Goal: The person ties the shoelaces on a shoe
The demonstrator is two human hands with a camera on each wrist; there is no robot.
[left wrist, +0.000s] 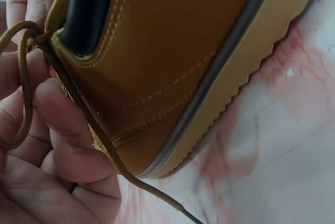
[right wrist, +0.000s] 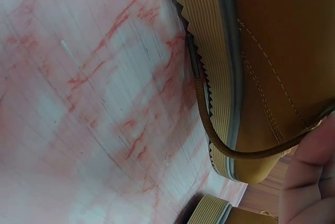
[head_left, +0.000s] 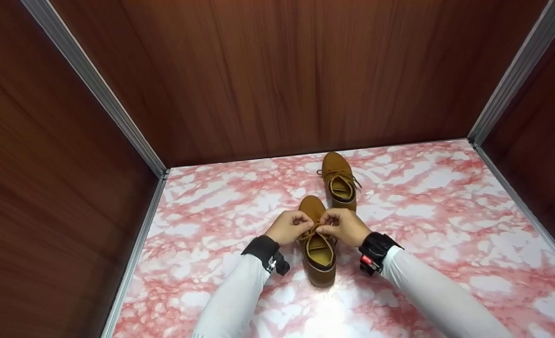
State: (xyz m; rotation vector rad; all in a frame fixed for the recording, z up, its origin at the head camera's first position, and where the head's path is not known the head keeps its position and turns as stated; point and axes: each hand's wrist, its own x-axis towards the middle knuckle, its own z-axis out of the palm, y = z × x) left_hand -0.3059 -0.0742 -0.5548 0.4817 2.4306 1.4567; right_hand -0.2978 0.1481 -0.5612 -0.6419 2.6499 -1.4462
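Observation:
A tan lace-up shoe (head_left: pixel 313 206) stands on the floor, its toe pointing away from me and its opening towards me. Over its front, my left hand (head_left: pixel 288 227) pinches the brown shoelace (left wrist: pixel 25 85), which forms a loop by the fingers in the left wrist view. My right hand (head_left: pixel 345 227) meets it from the other side, thumb and forefinger pinching the lace close to the knot (left wrist: pixel 39 38). One loose lace end (right wrist: pixel 225 148) hangs down the shoe's side to a dark tip. Part of the knot is hidden behind the fingers in the head view.
A matching shoe (head_left: pixel 337 162), its laces tied, stands just beyond and slightly right. The floor (head_left: pixel 211 234) has a red and white marbled surface. Dark wood-like panels (head_left: pixel 277 84) enclose the back and both sides, with grey metal strips (head_left: pixel 103 89) at the corners.

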